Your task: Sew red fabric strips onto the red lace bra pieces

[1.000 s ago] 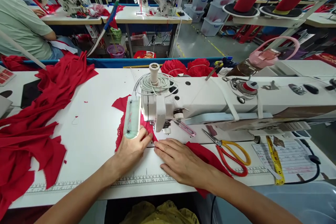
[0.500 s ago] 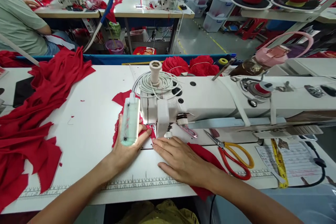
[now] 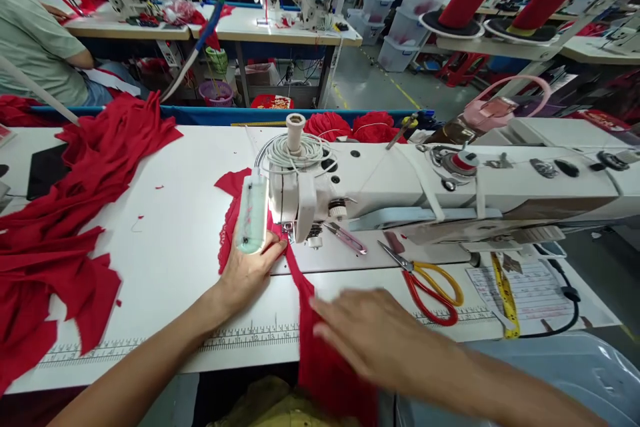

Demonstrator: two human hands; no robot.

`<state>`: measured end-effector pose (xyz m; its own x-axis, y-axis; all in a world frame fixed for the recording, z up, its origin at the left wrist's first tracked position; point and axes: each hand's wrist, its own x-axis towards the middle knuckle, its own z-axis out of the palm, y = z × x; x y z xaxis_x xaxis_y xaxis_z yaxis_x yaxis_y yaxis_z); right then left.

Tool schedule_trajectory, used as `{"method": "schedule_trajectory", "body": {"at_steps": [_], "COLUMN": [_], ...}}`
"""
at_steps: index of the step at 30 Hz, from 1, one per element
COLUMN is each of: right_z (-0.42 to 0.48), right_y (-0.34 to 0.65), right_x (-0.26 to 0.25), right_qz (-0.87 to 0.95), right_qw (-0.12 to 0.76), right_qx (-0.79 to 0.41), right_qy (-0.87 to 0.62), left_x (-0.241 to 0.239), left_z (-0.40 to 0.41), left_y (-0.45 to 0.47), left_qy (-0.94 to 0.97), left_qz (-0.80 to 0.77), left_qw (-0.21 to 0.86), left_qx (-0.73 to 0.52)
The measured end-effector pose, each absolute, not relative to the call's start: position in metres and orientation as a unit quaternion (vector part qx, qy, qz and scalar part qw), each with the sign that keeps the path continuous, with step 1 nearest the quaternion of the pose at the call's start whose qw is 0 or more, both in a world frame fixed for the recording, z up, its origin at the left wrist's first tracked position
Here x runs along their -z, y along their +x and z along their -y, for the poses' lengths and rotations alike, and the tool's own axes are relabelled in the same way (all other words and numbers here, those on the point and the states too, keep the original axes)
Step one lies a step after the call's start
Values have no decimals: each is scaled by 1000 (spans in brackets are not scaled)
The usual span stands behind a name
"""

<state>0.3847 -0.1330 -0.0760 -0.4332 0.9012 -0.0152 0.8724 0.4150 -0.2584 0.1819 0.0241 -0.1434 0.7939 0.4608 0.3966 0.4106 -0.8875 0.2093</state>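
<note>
My left hand [image 3: 250, 277] lies on the red fabric [image 3: 231, 217] beside the presser foot [image 3: 287, 230] of a white sewing machine [image 3: 380, 180]. Its thumb side points toward the foot, and a pale, translucent box [image 3: 251, 217] hides some of its fingers. From the foot, a narrow red strip [image 3: 303, 283] runs toward me, widens and hangs over the table's front edge. Over the right side of that strip is my right hand [image 3: 365, 327], smeared by motion, with its fingertips at the cloth's edge. Whether it grips the cloth is unclear.
Scissors [image 3: 425, 283] with red and yellow handles and thread snips [image 3: 346, 237] lie right of the needle area. A tape measure [image 3: 505, 297] rests on a written sheet. Red fabric pieces [image 3: 65, 233] are heaped at left. A person [image 3: 40, 47] sits beyond.
My right hand has moved from beside the presser foot toward me and to the right. The red cloth now stretches forward from the foot over the table edge. My left hand stays near the foot.
</note>
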Motion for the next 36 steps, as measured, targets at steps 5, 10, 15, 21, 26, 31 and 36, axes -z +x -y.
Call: {"method": "schedule_trajectory", "body": {"at_steps": [5,10,15,21,26,31,36], "right_z": [73,75,80,78,73,76,82], "right_y": [399,392,392,394,391,389,386], "right_x": [104,130,129,134,134,131,130], "right_qz": [876,872,872,868,853,857,871], "right_qw": [135,152,151,143,151,150,165], "right_qx": [-81,-51,-58,-63,-55,-70,-90], "right_qy": [-455,-463,-462,-471,-496,-487,-455], "left_x": [136,129,130,135,138,134,126], "left_z": [-19,-14,-12,-14,-22,-20,-13], "left_y": [181,182,184,185,188,188,188], "left_qy": [937,939,938,946,949,939,931], "left_qz": [-236,-240,-233,-209,-219,-229,-214], "left_qw": [81,32,18,-71,-94,-108,-57], "left_qx": [-245,-244,-256,-239,-206,-232,-291]}}
